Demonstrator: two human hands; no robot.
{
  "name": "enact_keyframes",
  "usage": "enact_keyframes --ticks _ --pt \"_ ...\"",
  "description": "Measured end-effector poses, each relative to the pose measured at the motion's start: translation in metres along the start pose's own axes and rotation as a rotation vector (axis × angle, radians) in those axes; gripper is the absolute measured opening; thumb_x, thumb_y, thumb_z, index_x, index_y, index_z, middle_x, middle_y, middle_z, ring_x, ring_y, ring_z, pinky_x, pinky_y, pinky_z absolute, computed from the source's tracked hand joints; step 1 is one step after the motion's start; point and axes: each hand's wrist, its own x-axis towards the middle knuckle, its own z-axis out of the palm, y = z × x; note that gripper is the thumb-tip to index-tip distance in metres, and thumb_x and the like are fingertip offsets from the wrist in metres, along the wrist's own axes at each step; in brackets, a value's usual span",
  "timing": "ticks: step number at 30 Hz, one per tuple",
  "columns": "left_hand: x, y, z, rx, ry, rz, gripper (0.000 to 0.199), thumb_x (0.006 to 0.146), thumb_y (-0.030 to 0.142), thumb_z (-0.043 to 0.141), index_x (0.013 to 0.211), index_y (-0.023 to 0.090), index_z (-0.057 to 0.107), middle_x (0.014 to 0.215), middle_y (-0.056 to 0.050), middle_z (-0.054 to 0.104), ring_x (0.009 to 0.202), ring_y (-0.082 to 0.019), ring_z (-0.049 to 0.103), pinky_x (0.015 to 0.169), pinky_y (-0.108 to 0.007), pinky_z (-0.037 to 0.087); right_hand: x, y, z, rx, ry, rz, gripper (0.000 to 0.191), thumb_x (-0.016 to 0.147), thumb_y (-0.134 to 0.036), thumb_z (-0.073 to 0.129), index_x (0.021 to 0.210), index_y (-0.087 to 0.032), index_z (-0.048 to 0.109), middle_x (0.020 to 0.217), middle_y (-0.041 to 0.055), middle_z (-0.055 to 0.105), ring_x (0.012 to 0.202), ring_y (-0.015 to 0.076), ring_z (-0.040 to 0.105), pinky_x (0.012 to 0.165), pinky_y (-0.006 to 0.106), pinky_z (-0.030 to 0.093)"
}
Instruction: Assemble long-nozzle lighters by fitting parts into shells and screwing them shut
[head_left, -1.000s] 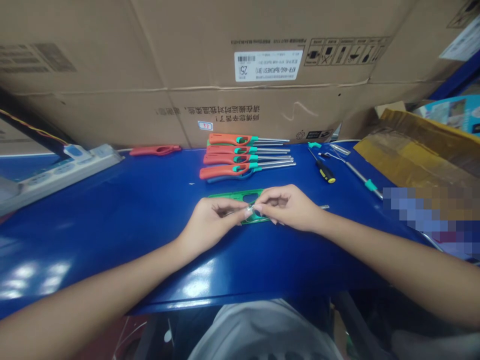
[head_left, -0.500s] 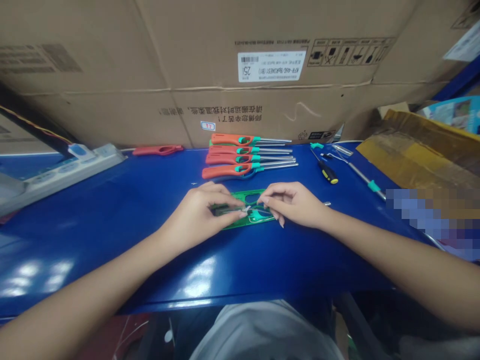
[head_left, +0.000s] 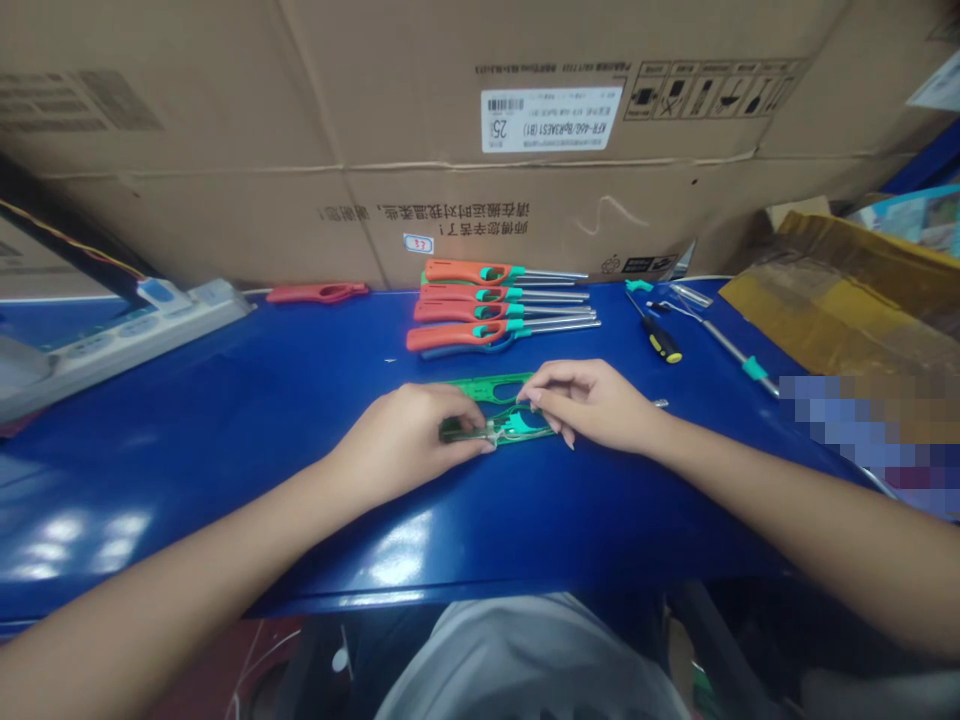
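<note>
In the head view an opened green lighter casing lies on the blue table. Its upper green half [head_left: 491,388] is flat behind the lower half [head_left: 525,437], which holds a teal trigger [head_left: 519,422] and thin wires. My left hand [head_left: 427,432] is closed round the left end of the lower half, thumb and fingertips near the wires. My right hand [head_left: 581,402] has thumb and forefinger pinched at the casing's right part; whatever lies between them is too small to make out. A metal tube tip [head_left: 660,403] shows beyond my right hand.
Several orange-red lighters [head_left: 457,335] lie behind the hands. A red casing [head_left: 319,293] and a power strip [head_left: 124,345] are at left. To the right are a screwdriver [head_left: 660,342], a metal rod with a teal piece [head_left: 731,352] and a taped box [head_left: 847,290]. A large cardboard box [head_left: 262,130] stands behind.
My left hand has shifted its grip on the lower casing half, and its thumb has moved down off the middle. The two green halves now show apart. My right hand has barely moved.
</note>
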Motion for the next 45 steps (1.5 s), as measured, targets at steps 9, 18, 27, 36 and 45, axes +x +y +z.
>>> enact_keyframes --ticks 9,18,27,36,45 --pt "0.001 0.001 -0.008 -0.036 -0.051 0.018 0.015 0.091 0.036 0.070 0.093 0.024 0.080 0.090 -0.001 0.076 0.076 -0.015 0.068 0.067 -0.024 0.046 -0.002 0.007 0.000 -0.091 0.018 -0.093 0.024 0.093 -0.036 0.061 0.095 -0.014 0.070 0.065 -0.0018 0.058 0.047 0.0084 0.055 0.042 0.021 0.049" --pt "0.002 0.000 -0.008 -0.075 -0.049 0.062 0.009 0.090 0.024 0.072 0.089 0.019 0.079 0.083 -0.001 0.073 0.072 -0.013 0.067 0.068 -0.023 0.047 -0.012 0.002 -0.004 -0.937 -0.176 -0.832 0.033 0.098 -0.023 0.053 0.126 -0.015 0.067 0.132 0.0162 0.065 0.118 0.0277 0.060 0.097 0.047 0.052" --pt "0.001 -0.001 -0.006 -0.069 -0.015 0.084 0.008 0.089 0.023 0.072 0.085 0.018 0.077 0.080 -0.001 0.072 0.069 -0.012 0.066 0.066 -0.023 0.047 -0.016 0.002 -0.002 -1.127 -0.318 -0.761 0.045 0.099 -0.027 0.053 0.140 -0.008 0.058 0.159 0.0245 0.039 0.139 0.0335 0.049 0.113 0.054 0.041" --pt "0.002 0.000 -0.005 -0.057 -0.007 0.077 0.008 0.088 0.022 0.072 0.083 0.018 0.077 0.078 0.000 0.071 0.066 -0.012 0.065 0.063 -0.023 0.046 -0.019 -0.003 -0.001 -1.139 -0.366 -0.639 0.048 0.102 -0.029 0.050 0.146 -0.011 0.053 0.160 0.0249 0.037 0.147 0.0345 0.041 0.118 0.059 0.035" --pt "0.001 0.000 -0.006 -0.033 -0.015 0.074 0.009 0.088 0.025 0.072 0.089 0.020 0.080 0.081 0.000 0.073 0.066 -0.012 0.066 0.064 -0.023 0.048 -0.012 0.000 -0.013 -1.019 -0.278 -0.686 0.051 0.102 -0.029 0.051 0.151 -0.019 0.047 0.160 0.0149 0.042 0.146 0.0259 0.044 0.121 0.053 0.032"
